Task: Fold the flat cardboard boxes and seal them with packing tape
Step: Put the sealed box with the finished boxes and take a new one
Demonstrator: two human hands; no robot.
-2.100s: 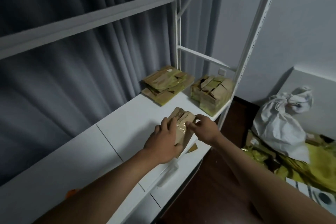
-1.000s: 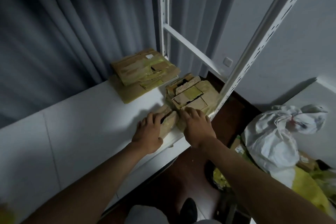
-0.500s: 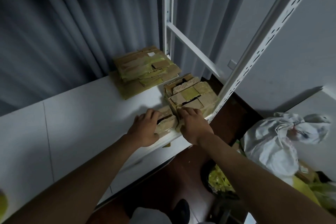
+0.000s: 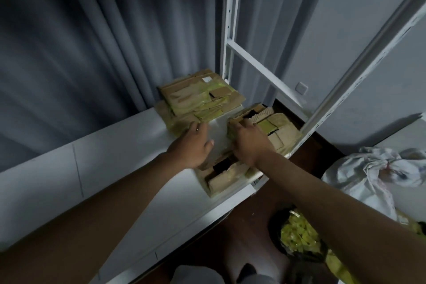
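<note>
A small folded cardboard box (image 4: pixel 227 177) with tape on it lies at the front edge of the white shelf (image 4: pixel 115 159), free of both hands. Behind it stands a pile of folded taped boxes (image 4: pixel 284 132). My right hand (image 4: pixel 250 143) rests on that pile's near left top edge, its fingers laid over the cardboard. My left hand (image 4: pixel 192 143) hovers over the shelf with relaxed fingers. Its fingertips are at the near edge of a stack of flat cardboard boxes (image 4: pixel 198 99) marked with yellow-green tape. It holds nothing.
White metal rack posts (image 4: pixel 228 30) and a slanted upright (image 4: pixel 345 71) frame the shelf's right end. A grey curtain hangs behind. On the dark floor to the right are a white tied sack (image 4: pixel 368 175) and a dark bin of yellow-green scraps (image 4: pixel 299 235).
Both hands have let go of the small box, now set down before the pile. The left hand has reached towards the flat stack and the right onto the pile. The view has shifted.
</note>
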